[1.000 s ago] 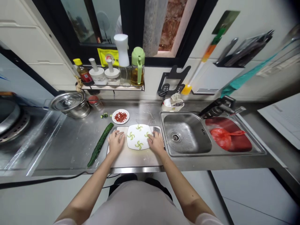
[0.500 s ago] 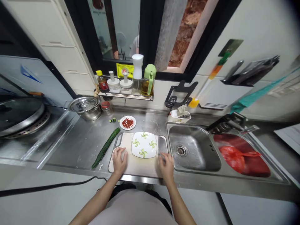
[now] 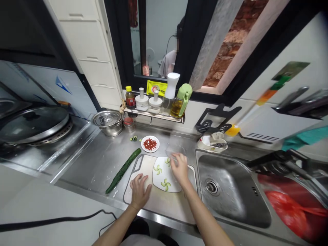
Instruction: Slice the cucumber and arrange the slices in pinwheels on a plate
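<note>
Head view: the left hand (image 3: pixel 139 191) spreads its fingers apart over the smooth cutting board (image 3: pixel 164 203); the right hand (image 3: pixel 180 168) bends over the glossy white plate (image 3: pixel 167 174) on it, grip unclear. Curved green slices (image 3: pixel 166 185) form pinwheels there; a bumpy cucumber (image 3: pixel 123 172) lies alongside.

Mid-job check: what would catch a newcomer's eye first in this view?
Probably the white plate with green pinwheel-shaped pieces, on the cutting board and partly hidden by the right hand. Next, the long dark-green cucumber left of the board, and the small white dish of red bits behind it. The bright red bag stands out at far right, beyond the steel sink basin.
</note>
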Demonstrator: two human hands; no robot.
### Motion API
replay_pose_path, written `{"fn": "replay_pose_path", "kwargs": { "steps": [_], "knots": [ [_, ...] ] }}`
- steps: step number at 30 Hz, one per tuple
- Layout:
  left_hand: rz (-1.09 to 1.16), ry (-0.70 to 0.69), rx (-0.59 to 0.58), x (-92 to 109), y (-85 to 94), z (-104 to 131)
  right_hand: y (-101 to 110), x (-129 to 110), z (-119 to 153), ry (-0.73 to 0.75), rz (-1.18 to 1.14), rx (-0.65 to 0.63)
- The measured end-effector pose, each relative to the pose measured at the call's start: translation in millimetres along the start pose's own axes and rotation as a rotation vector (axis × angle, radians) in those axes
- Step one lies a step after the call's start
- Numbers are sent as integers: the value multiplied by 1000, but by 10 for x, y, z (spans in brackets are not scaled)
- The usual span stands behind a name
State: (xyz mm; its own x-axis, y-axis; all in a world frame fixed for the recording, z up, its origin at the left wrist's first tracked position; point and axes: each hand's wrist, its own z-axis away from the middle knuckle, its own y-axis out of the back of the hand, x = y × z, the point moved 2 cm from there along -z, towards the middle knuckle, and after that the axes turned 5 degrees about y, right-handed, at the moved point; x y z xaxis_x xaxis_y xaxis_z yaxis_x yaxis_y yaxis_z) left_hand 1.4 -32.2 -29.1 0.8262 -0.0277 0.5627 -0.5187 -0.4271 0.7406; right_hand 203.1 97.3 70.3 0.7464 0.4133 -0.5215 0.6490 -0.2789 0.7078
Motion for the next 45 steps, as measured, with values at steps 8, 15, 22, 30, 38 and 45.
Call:
{"fn": "replay_pose_path", "kwargs": {
  "steps": [8, 15, 22, 30, 38, 45],
  "knots": [
    [-16, -17, -1, -27, -161, 55, -1000, 190, -980, -68, 207, -489],
    [46, -14, 90, -53, -274, 71, -1417, 332, -1307, -96, 300, -618],
    [77, 94, 100, -41, -247, 80, -1559, 396, -1361, -32, 305, -641],
    [79, 93, 67, -71, -253, 84, -1655, 375, -1359, -76, 330, -658],
    [15, 54, -9, -218, -304, 109, -1589, 450, -1333, -171, 270, -606],
    [19, 8, 27, -193, -280, 97, -1567, 417, -1313, -113, 248, -615]
  ]
}}
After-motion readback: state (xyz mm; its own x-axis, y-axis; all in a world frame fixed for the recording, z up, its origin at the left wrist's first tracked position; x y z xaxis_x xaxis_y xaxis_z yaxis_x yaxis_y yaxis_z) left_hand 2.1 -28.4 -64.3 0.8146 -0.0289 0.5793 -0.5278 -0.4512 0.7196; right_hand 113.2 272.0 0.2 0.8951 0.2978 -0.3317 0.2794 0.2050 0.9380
